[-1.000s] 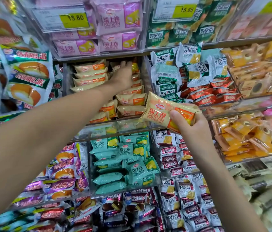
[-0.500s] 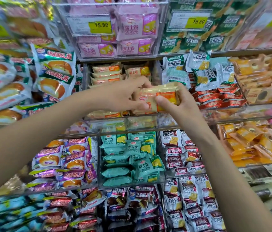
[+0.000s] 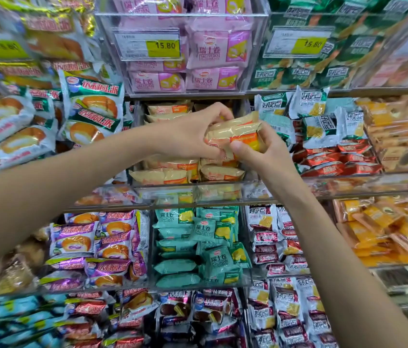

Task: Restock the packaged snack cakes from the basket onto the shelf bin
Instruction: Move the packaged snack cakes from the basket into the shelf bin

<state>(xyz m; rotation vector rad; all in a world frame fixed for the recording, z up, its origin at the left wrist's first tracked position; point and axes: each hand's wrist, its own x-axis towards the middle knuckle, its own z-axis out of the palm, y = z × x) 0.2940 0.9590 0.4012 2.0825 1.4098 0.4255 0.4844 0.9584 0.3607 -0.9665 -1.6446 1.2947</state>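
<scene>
Where the clear shelf bin opens at mid-rack, 2 hands meet on 1 item. Item: yellow-and-orange snack cake packet, held above the bin's stock, tilted, not resting on it. Left hand: fingers curled over the packet's top and left end, thumb beneath. Right hand: thumb pressed on the packet's front, fingers wrapped behind its right end. Bin contents: matching yellow packets stacked flat below and behind the hands. Adjoining stock: pink packets above with a price tag reading 15.80; teal packets below.
</scene>
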